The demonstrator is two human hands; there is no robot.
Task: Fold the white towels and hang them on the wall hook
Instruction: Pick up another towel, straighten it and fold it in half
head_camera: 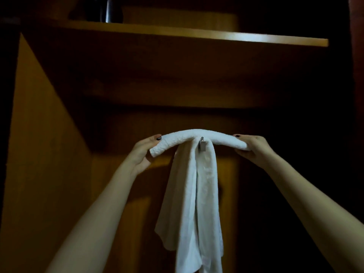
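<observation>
A white towel (pixel 194 203) hangs from a small metal wall hook (pixel 202 145) on the dark wooden back panel, its folds reaching down past the bottom of the view. A second white towel, folded into a long narrow band (pixel 183 137), arches across the top of the hook. My left hand (pixel 143 152) grips the band's left end. My right hand (pixel 251 147) grips its right end. Both arms reach up from the lower corners. The hook's tip pokes out in front of the band at its middle.
A wooden shelf (pixel 197 34) juts out overhead, with a dark shiny object (pixel 107 10) standing on it at the upper left. A wooden side panel (pixel 39 154) closes in the left. The right side is in deep shadow.
</observation>
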